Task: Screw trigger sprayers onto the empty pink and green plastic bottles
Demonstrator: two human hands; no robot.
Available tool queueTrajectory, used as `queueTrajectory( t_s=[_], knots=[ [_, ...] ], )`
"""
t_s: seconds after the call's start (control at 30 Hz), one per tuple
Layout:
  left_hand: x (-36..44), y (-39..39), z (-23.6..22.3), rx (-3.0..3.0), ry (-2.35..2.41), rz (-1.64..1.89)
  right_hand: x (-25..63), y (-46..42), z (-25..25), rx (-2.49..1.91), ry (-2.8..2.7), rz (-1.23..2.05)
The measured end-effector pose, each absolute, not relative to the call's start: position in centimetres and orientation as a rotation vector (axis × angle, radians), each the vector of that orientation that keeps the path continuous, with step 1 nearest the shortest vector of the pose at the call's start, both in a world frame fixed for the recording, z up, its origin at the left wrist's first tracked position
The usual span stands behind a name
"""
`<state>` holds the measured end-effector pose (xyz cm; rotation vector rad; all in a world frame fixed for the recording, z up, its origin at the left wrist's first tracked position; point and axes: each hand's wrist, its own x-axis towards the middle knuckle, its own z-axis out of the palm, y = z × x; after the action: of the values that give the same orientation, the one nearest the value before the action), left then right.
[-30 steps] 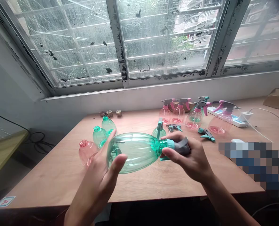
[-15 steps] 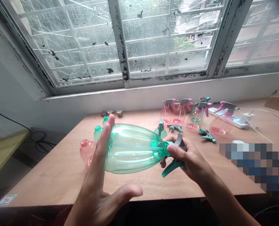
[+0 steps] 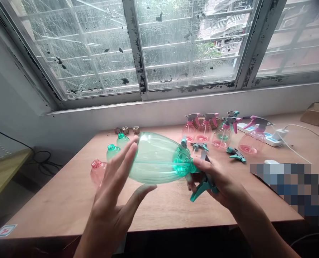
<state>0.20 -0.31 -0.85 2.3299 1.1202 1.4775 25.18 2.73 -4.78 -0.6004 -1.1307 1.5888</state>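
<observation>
A clear green spray bottle (image 3: 159,161) lies sideways in the air above the table, its base to the left and a thin tube showing inside. My right hand (image 3: 221,179) is closed around its neck and the grey-and-teal trigger head (image 3: 202,188), whose teal trigger points down. At the base end, my left hand (image 3: 113,190) has its fingers stretched out and its thumb apart beneath the bottle. The fingertips are by the base; whether they touch it I cannot tell. Beyond my left hand stand a pink bottle (image 3: 97,172) and two green bottles (image 3: 112,151) without heads.
Several pink spray bottles (image 3: 204,130) with heads stand at the back right of the wooden table (image 3: 175,215). Loose teal trigger heads (image 3: 236,154) lie nearer. Behind are a white power strip (image 3: 275,138) with cables, and small wooden blocks (image 3: 125,130) at the back left.
My left hand has loosened from around the bottle and its fingers have straightened. The bottle has shifted slightly right, and the trigger head has turned so its teal trigger shows below.
</observation>
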Motion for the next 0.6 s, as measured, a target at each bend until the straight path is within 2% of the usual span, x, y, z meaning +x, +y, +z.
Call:
queueTrajectory(
  t_s=[0.1,0.17,0.3,0.4,0.47,0.6],
  knots=[
    [0.9,-0.8,-0.7,2.332,0.959,1.504,25.1,3.0,-5.0,-0.566,-1.084,1.637],
    [1.3,-1.0,-0.5,2.177,0.903,1.569,25.0,2.5,-5.0,-0.611,-1.141,1.506],
    [1.3,-0.4,-0.2,1.873,0.840,1.813,24.5,1.1,-4.8,-0.780,-1.479,0.823],
    [1.2,0.0,-0.1,2.139,1.013,1.720,24.1,0.4,-4.9,-0.739,-1.573,0.480],
    [1.4,-0.2,0.0,2.349,1.045,1.744,24.0,0.3,-5.0,-0.722,-1.492,0.639],
    [1.4,-1.3,-0.9,2.519,0.803,1.943,23.8,0.9,-4.7,-0.628,-1.097,1.420]
  ],
)
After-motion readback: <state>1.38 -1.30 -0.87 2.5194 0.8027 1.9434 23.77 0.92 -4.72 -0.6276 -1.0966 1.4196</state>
